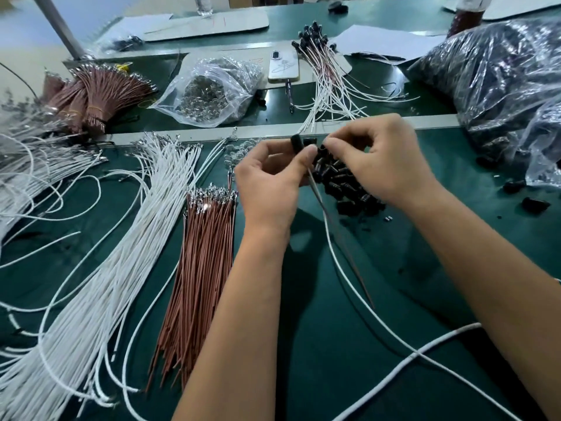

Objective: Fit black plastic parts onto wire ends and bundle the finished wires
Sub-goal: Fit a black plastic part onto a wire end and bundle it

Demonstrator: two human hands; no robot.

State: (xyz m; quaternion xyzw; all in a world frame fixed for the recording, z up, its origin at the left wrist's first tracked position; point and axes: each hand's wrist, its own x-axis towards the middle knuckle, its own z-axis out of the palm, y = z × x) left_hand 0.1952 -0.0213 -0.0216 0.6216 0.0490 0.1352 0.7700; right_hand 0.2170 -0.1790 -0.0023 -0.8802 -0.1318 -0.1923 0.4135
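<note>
My left hand (267, 180) pinches a black plastic part (299, 144) above the green table, and a white wire (349, 268) and a brown wire (346, 247) trail down from it toward me. My right hand (379, 162) meets it from the right, fingertips pinching a second small black piece (321, 151) against that part. A heap of loose black parts (349, 189) lies just beneath both hands. Loose white wires (121, 253) and a bunch of brown wires (203, 247) lie to the left. Finished wires with black ends (324, 74) lie at the back.
A clear bag of metal terminals (212, 92) and a phone (283, 66) sit behind the metal rail (182, 136). A large plastic bag of black parts (501, 77) fills the right. Tied brown wire bundles (91, 95) lie far left. A thick white cable (425, 354) crosses the near right.
</note>
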